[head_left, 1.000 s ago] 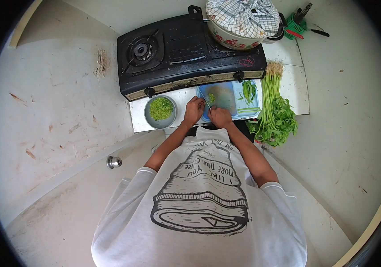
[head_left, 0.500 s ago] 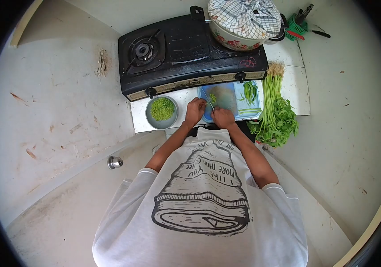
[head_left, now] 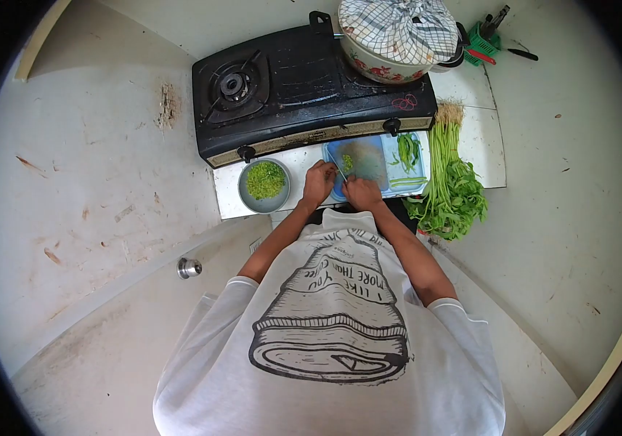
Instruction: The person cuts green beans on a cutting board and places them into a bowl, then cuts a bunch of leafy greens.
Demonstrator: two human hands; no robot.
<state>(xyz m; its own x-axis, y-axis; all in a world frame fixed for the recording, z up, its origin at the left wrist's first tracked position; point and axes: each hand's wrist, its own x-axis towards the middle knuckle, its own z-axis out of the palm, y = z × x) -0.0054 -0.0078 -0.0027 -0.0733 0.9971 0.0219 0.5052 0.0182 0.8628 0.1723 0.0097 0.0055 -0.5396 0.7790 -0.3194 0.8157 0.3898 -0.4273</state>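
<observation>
My right hand (head_left: 362, 193) is closed around the handle of a knife (head_left: 337, 166), its thin blade slanting up and left over a blue cutting board (head_left: 374, 166). Close to the blade, my left hand (head_left: 319, 182) has its fingers pinched together at the board's left edge; what they hold is too small to make out. A small heap of chopped greens (head_left: 348, 161) lies on the board just beyond the blade. In the board's right-hand section are whole green chillies (head_left: 408, 150) and long green pods (head_left: 407, 182). A grey bowl of chopped green pieces (head_left: 264, 180) stands left of my left hand.
A black two-burner stove (head_left: 303, 80) stands behind the board, carrying a large pot (head_left: 380, 67) tied over with checked cloth. Right of the board lies a bundle of leafy greens (head_left: 456, 178). A green basket (head_left: 482, 45) with utensils and a black-handled knife (head_left: 523, 54) are at back right.
Both hands stay almost in place at the board, with only a slight shift of the right hand and the knife. The bowl and vegetables look the same.
</observation>
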